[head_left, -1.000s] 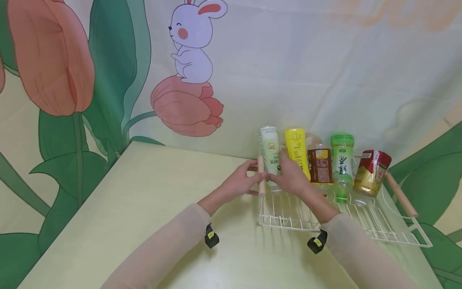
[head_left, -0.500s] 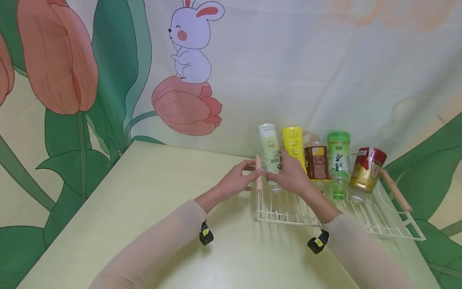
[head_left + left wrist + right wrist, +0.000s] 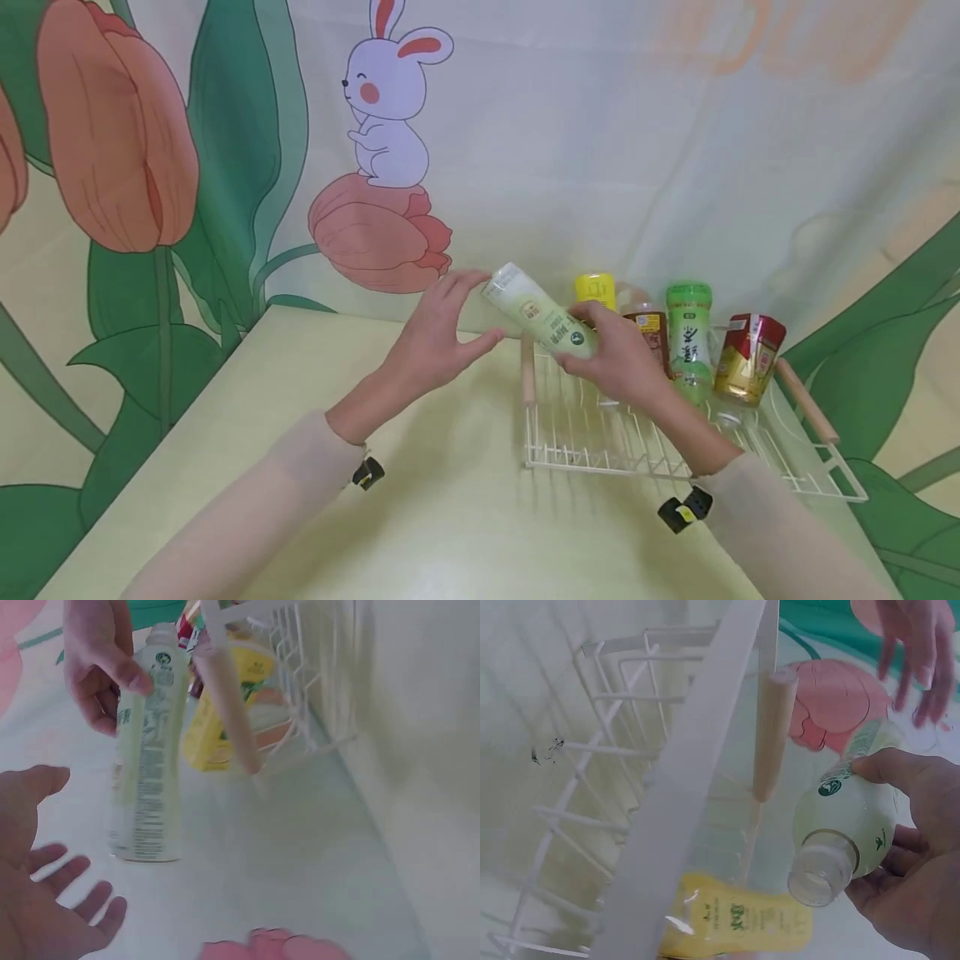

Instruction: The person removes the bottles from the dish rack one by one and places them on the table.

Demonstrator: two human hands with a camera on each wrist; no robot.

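My right hand (image 3: pixel 618 358) grips a pale green bottle (image 3: pixel 542 315) near its neck end. The bottle leans over the left end of a white wire rack (image 3: pixel 592 469), its base pointing up and left. In the right wrist view its clear neck (image 3: pixel 821 870) faces the camera, with the thumb and fingers of the right hand (image 3: pixel 922 847) around the body. My left hand (image 3: pixel 420 342) is spread beside the bottle's base, apart from it. The left wrist view shows the left hand's fingers (image 3: pixel 64 874) holding nothing.
In the rack stand a yellow bottle (image 3: pixel 596 289), a brown-labelled bottle (image 3: pixel 652 337), a green bottle (image 3: pixel 688 333) and a red and gold container (image 3: pixel 750 358), all neck down. Wooden handles (image 3: pixel 528 375) rise at both rack ends. A printed cloth (image 3: pixel 562 125) hangs behind the table (image 3: pixel 300 367).
The pale green bottle has come up from the rack and tipped left in my right hand. My left hand has left the wooden handle, moving left and up with its fingers spreading.
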